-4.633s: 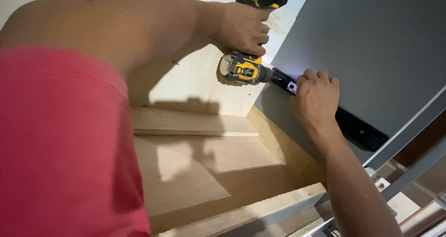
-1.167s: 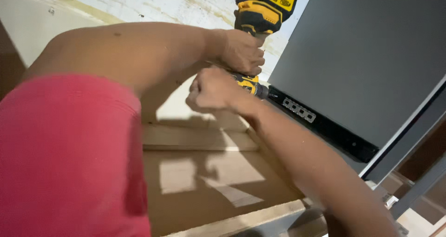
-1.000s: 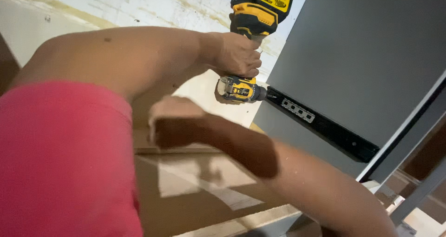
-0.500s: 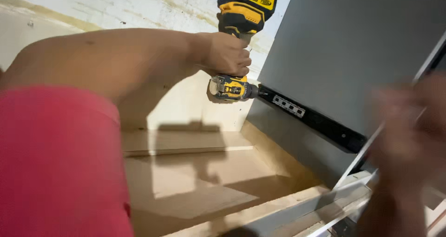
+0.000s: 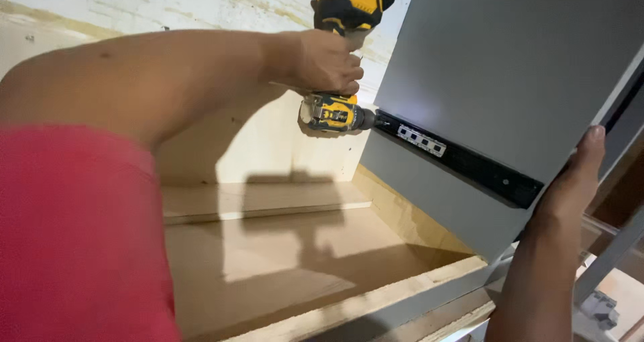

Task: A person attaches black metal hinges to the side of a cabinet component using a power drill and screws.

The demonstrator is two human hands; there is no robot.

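Observation:
My left hand (image 5: 325,60) grips the handle of a yellow and black cordless drill (image 5: 333,111). The drill lies level, and its nose meets the back end of a black drawer slide (image 5: 469,164). That slide runs along the inner face of a grey side panel (image 5: 510,60) of a cabinet. My right hand (image 5: 577,174) holds the front edge of this panel, thumb toward me, with its fingers hidden behind the edge. A red sleeve covers my left upper arm.
The cabinet's pale wooden floor (image 5: 282,261) and back wall (image 5: 255,147) lie below and behind the drill. A wooden front rail (image 5: 376,305) crosses the bottom. Grey metal frame bars (image 5: 614,255) stand at the far right.
My right hand left the drill's nose, swung down and to the right, and now holds the panel's front edge. The drill stays at the slide.

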